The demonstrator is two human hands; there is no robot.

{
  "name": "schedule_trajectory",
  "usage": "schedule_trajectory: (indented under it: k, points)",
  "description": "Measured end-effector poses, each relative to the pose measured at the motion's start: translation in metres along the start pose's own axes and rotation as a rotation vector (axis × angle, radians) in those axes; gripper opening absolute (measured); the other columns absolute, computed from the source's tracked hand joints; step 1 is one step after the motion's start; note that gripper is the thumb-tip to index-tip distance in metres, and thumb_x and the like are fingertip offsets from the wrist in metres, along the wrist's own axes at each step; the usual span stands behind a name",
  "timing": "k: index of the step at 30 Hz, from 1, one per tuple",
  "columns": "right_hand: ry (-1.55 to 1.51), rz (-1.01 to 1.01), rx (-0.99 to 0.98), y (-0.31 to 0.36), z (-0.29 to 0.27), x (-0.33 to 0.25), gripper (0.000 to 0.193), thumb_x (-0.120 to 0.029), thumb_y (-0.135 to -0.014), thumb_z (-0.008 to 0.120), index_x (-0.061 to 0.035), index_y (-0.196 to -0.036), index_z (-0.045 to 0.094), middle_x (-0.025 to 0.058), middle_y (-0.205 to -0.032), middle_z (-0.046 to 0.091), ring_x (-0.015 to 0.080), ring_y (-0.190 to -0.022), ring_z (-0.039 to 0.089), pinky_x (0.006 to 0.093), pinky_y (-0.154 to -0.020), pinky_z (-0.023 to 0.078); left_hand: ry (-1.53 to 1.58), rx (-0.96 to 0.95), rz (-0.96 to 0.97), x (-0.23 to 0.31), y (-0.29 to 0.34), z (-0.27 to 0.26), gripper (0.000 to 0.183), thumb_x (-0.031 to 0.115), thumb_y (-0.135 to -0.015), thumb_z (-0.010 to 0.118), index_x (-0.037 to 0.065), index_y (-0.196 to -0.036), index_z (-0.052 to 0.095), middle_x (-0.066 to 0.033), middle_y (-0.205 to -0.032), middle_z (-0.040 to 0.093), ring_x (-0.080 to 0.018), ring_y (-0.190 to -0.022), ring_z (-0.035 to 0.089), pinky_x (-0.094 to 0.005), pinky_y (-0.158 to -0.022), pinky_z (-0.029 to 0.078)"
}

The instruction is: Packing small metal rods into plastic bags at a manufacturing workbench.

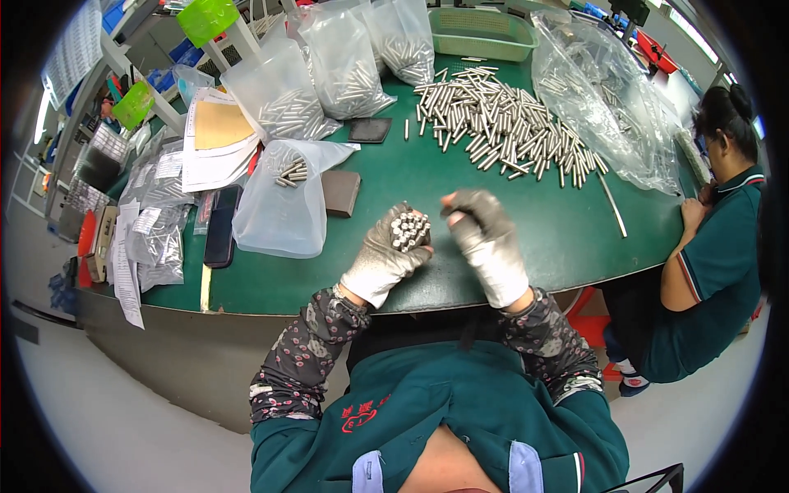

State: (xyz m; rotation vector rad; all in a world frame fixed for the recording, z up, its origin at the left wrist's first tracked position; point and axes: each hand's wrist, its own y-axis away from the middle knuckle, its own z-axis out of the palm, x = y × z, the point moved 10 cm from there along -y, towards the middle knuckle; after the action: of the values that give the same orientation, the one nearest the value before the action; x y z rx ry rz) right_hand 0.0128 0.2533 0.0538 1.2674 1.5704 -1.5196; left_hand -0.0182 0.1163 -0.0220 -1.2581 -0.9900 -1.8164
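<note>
My left hand, in a grey-and-white work glove, is closed round a bundle of short metal pins, their round ends facing up. Just right of it, my gloved right hand is raised with its fingers curled in; anything between the fingertips is hidden. Beyond both hands lies a large loose heap of the same metal pins. To the left, an open translucent plastic bag lies on the green table with several pins inside. A brown rectangular block sits beside that bag.
Filled bags of pins stand at the back, near a green plastic basket. Large clear plastic sheeting covers the right side. A phone and papers lie left. A co-worker sits at the right edge.
</note>
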Motion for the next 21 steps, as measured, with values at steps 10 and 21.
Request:
schedule_trajectory:
  k: [10,21]
  points:
    - [0.099,-0.011,-0.121,0.017,0.040,0.028,0.025,-0.003,-0.077,0.062,-0.0006,-0.102,0.061,0.0128,-0.082,0.061,0.0246,-0.068,0.060,0.0331,-0.064,0.049,-0.561,0.043,0.447,0.002,-0.012,-0.016,0.052,-0.001,-0.061,0.073,0.001,-0.111,0.056,-0.0128,-0.110,0.055,-0.0247,-0.101,0.057,-0.0331,-0.088,0.048]
    - [0.003,0.202,-0.220,0.012,0.056,0.051,0.034,-0.008,-0.078,0.061,0.0024,-0.111,0.058,0.0134,-0.086,0.064,0.0172,-0.073,0.062,0.0287,-0.066,0.050,-0.718,0.093,0.533,0.014,0.002,-0.015,0.078,-0.001,-0.066,0.079,0.007,-0.134,0.042,-0.0026,-0.105,0.058,-0.0108,-0.095,0.056,-0.0256,-0.085,0.048]
